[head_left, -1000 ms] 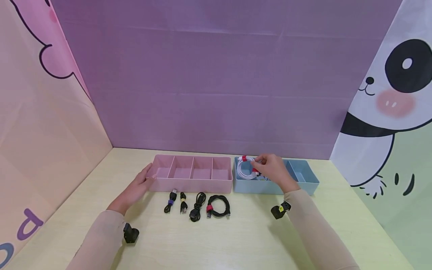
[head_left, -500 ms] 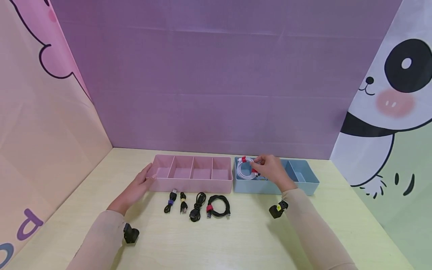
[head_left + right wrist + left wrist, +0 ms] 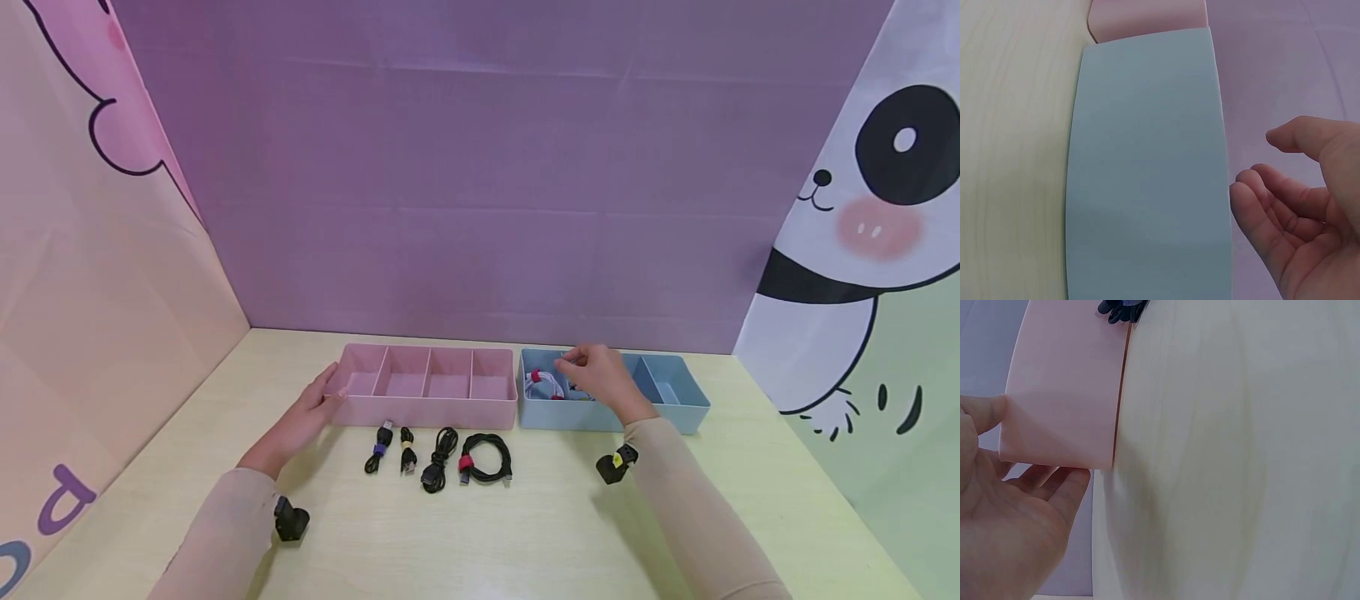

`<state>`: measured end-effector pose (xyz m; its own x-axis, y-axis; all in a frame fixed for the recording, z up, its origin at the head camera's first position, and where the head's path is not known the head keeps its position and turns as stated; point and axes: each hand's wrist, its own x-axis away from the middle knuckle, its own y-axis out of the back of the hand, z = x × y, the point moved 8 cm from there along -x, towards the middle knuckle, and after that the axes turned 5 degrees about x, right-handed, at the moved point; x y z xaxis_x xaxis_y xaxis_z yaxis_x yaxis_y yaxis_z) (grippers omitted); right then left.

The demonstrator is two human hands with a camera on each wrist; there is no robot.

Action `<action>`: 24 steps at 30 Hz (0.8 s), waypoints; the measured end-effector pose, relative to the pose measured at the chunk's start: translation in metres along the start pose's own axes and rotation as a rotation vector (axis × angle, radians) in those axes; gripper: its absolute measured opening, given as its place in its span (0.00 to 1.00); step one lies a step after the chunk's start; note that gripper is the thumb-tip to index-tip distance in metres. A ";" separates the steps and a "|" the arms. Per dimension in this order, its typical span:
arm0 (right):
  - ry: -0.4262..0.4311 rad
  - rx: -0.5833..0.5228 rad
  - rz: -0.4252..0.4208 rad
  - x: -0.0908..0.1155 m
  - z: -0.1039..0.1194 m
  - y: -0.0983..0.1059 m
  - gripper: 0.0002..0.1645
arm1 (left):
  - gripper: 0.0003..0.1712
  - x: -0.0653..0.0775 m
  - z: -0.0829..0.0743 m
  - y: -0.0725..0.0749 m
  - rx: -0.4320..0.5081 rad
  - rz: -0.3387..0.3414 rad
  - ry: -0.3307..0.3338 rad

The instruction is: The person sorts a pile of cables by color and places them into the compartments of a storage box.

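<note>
In the head view my left hand [image 3: 303, 417] rests at the left end of the pink divided box [image 3: 427, 412]. The left wrist view shows its thumb against the rim and its fingertips on the end wall. My right hand [image 3: 603, 382] hovers over the left part of the blue divided box [image 3: 573, 415]. Its thumb [image 3: 1297, 134] stands apart from the loosely bent fingers, with nothing between them. A coiled white cable [image 3: 555, 383] with red straps lies in the blue box's leftmost compartment. More cable shows beside it, partly hidden by the right hand.
Before the pink box lie a short black cable with a purple tie [image 3: 379, 448], one with a yellow tie [image 3: 408, 454], a black cable bundle [image 3: 438, 462] and a black coil with a red strap [image 3: 501, 438]. A purple backdrop [image 3: 480, 208] stands behind.
The right hand has let go of the white cable coil, which has dropped into the blue box's leftmost compartment. The left hand and the black cables have stayed in place.
</note>
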<state>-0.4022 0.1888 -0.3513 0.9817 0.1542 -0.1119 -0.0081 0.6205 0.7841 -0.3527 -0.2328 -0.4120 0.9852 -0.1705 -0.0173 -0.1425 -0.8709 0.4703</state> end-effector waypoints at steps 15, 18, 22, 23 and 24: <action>0.048 0.018 0.011 0.005 0.006 -0.005 0.14 | 0.45 0.002 -0.001 0.001 -0.002 -0.005 0.012; 0.058 0.023 0.013 0.007 0.009 -0.006 0.14 | 0.45 0.002 -0.001 0.001 -0.002 -0.004 0.009; 0.062 0.027 0.017 0.009 0.013 -0.005 0.14 | 0.45 0.002 -0.001 0.000 0.002 0.000 0.006; 0.065 0.031 0.017 0.010 0.014 -0.005 0.14 | 0.45 0.002 -0.001 0.000 0.003 0.001 0.006; 0.073 0.033 0.019 0.010 0.015 -0.005 0.14 | 0.45 0.002 -0.001 0.000 0.003 0.002 0.006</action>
<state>-0.3892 0.1756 -0.3473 0.9648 0.2222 -0.1405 -0.0187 0.5911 0.8063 -0.3508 -0.2331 -0.4112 0.9855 -0.1694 -0.0117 -0.1443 -0.8720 0.4677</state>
